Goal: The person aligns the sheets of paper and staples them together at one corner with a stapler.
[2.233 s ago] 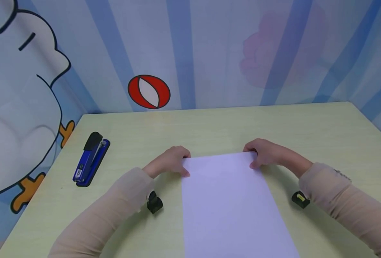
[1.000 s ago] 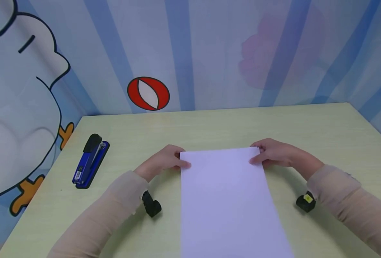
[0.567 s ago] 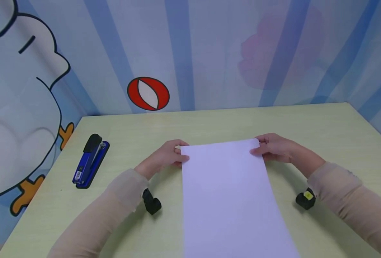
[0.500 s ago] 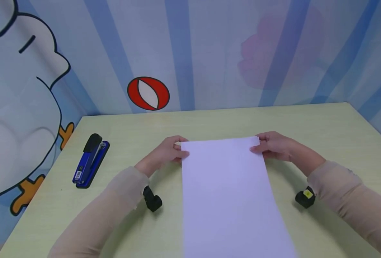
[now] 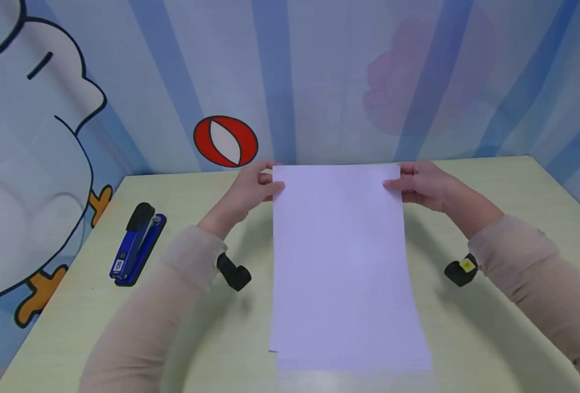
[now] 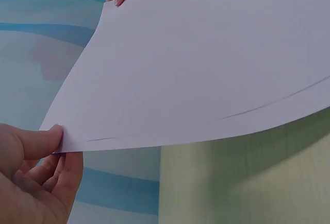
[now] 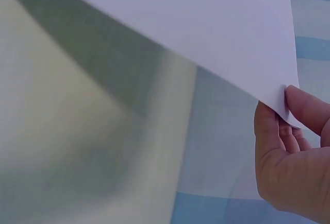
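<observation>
White paper [image 5: 339,245] hangs upright by its far corners in the head view, its lower end near the table. An offset edge at the lower left and a line along the side in the left wrist view suggest more than one sheet. My left hand [image 5: 248,191] pinches the left corner, thumb in front and fingers behind. My right hand [image 5: 427,185] pinches the right corner the same way; in the right wrist view the thumb presses the paper's corner [image 7: 278,80] against the fingers.
A blue stapler [image 5: 137,245] with a black cap lies on the left of the pale wooden table [image 5: 196,338]. Behind the table stands a blue striped wall [image 5: 319,82] with cartoon prints. Small black cameras [image 5: 233,273] hang from both wrists.
Both hands have raised the paper's far edge away from the table, to the height of the table's back edge in the head view. The paper's lower end has come into view. The stapler has not moved.
</observation>
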Tool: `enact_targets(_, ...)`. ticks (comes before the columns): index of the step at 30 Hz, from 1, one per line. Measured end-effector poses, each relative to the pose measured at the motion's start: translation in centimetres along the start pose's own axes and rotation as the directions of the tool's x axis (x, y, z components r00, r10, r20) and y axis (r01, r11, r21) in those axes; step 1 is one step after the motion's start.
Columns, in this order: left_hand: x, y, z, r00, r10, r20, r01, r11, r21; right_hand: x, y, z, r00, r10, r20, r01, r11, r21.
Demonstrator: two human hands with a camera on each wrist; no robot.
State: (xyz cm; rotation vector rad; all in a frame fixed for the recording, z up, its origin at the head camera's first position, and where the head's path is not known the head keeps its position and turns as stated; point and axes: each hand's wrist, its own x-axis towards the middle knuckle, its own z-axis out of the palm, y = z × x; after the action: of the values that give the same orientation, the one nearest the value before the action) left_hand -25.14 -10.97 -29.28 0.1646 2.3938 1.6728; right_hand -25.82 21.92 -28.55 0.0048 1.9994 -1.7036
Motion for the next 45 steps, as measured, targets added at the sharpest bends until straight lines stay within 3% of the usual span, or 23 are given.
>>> enact_targets(6,0.2,3.2,-1.1,0.990,0.109,-0.095,-0.112,0.993,-0.027,-0.3,-3.1,-0.1,0.993,-0.105,-0.057,0.107,0.994,0.028)
enact_targets(10,0.2,5.4,-1.5,0.959,0.192,-0.207,-0.213,0.973,-0.088,-0.6,-4.8,0.0,0.972,-0.194,-0.130,0.211,0.969,0.126)
enact_targets(15,0.0,7.6,-1.9,0.890,0.310,-0.334,-0.370,0.920,-0.131,-1.3,-7.5,0.3,0.929,-0.306,-0.209,0.355,0.899,0.258)
enact_targets(19,-0.7,9.3,-2.1,0.827,0.378,-0.416,-0.475,0.866,-0.156,-1.9,-9.4,0.6,0.877,-0.401,-0.265,0.466,0.844,0.264)
enact_targets(24,-1.6,11.0,-2.0,0.763,0.419,-0.493,-0.566,0.802,-0.193,-3.1,-11.2,1.0,0.770,-0.544,-0.332,0.620,0.762,0.190)
enact_targets(26,-1.4,11.2,-2.1,0.727,0.453,-0.516,-0.611,0.769,-0.185,-3.6,-11.9,1.0,0.727,-0.594,-0.346,0.671,0.721,0.172)
enact_targets(27,-1.2,11.2,-2.1,0.698,0.482,-0.529,-0.641,0.750,-0.163,-3.7,-12.1,1.0,0.709,-0.614,-0.348,0.691,0.702,0.171)
enact_targets(29,-0.9,10.9,-2.0,0.671,0.505,-0.543,-0.669,0.728,-0.150,-3.8,-12.0,1.1,0.685,-0.646,-0.337,0.719,0.674,0.170)
enact_targets(30,-0.8,10.7,-1.8,0.670,0.506,-0.544,-0.672,0.724,-0.155,-3.8,-11.7,1.1,0.682,-0.651,-0.333,0.722,0.670,0.172)
enact_targets(31,-0.8,10.4,-1.6,0.679,0.496,-0.541,-0.663,0.731,-0.162,-3.7,-11.2,1.1,0.687,-0.649,-0.326,0.719,0.672,0.178)
enact_targets(33,-0.9,9.6,-1.0,0.709,0.466,-0.530,-0.629,0.757,-0.176,-3.2,-9.9,1.3,0.704,-0.637,-0.313,0.705,0.678,0.206)
enact_targets(34,-1.0,9.2,-0.6,0.736,0.436,-0.519,-0.598,0.777,-0.196,-3.0,-9.3,1.3,0.716,-0.626,-0.309,0.694,0.687,0.216)
enact_targets(36,-1.4,8.5,-0.1,0.759,0.412,-0.504,-0.564,0.803,-0.194,-2.5,-8.3,1.4,0.738,-0.599,-0.310,0.671,0.698,0.250)
enact_targets(37,-1.6,8.3,0.1,0.764,0.407,-0.501,-0.552,0.814,-0.181,-2.3,-8.0,1.5,0.742,-0.594,-0.310,0.667,0.700,0.257)
enact_targets(39,-1.8,8.1,0.3,0.757,0.414,-0.504,-0.553,0.818,-0.157,-2.1,-7.8,1.5,0.748,-0.584,-0.315,0.661,0.700,0.270)
enact_targets(41,-1.9,8.2,0.3,0.750,0.427,-0.505,-0.560,0.817,-0.140,-2.0,-7.9,1.6,0.747,-0.582,-0.322,0.661,0.701,0.267)
enact_targets(45,-1.8,8.3,0.2,0.752,0.430,-0.500,-0.549,0.828,-0.113,-1.9,-8.2,1.7,0.735,-0.593,-0.329,0.672,0.702,0.237)
